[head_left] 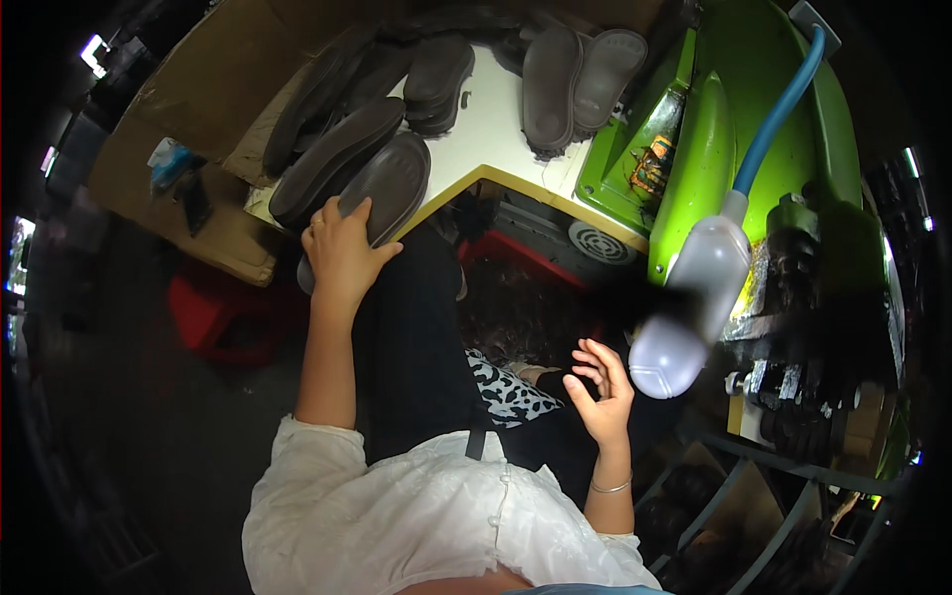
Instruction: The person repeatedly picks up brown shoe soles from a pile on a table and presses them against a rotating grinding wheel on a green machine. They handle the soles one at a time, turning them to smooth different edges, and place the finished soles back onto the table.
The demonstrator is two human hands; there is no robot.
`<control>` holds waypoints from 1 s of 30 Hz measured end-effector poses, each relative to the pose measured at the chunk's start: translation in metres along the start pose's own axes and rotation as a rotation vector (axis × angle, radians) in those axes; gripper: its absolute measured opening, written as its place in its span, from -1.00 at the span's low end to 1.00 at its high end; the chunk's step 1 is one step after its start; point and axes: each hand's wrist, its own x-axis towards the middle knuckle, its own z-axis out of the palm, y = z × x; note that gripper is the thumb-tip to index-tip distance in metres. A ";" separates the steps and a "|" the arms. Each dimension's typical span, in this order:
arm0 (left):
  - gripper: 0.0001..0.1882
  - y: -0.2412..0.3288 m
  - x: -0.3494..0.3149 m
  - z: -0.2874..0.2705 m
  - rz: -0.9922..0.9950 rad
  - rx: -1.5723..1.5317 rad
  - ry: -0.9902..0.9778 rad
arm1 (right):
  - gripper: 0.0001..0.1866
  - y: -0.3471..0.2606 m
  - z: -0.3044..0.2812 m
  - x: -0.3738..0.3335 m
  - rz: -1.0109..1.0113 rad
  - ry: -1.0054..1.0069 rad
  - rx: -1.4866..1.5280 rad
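The left hand [342,246] rests on a dark sole [395,180] left on the surface [486,119]; the right hand [607,399] hangs loosely, near right.

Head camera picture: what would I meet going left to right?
Red plastic stool → bare left hand → black-and-white spotted cloth → bare right hand → pale translucent oblong fixture.

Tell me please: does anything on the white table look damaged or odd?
Perhaps: the left dark grey-brown, elongated shoe sole, of the pair beside the green machine, has a ragged near end, unlike its smooth sides.
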 end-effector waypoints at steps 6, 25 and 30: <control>-0.50 0.043 0.069 0.031 0.231 -0.272 0.291 | -0.52 0.002 -0.002 -0.001 0.102 0.050 0.076; -0.52 0.104 0.031 -0.045 0.543 -0.954 0.556 | -0.51 0.030 -0.013 -0.021 0.228 0.247 0.333; -0.53 0.086 -0.035 -0.031 1.031 -1.322 -0.242 | -0.19 0.040 -0.018 -0.034 0.362 0.276 0.733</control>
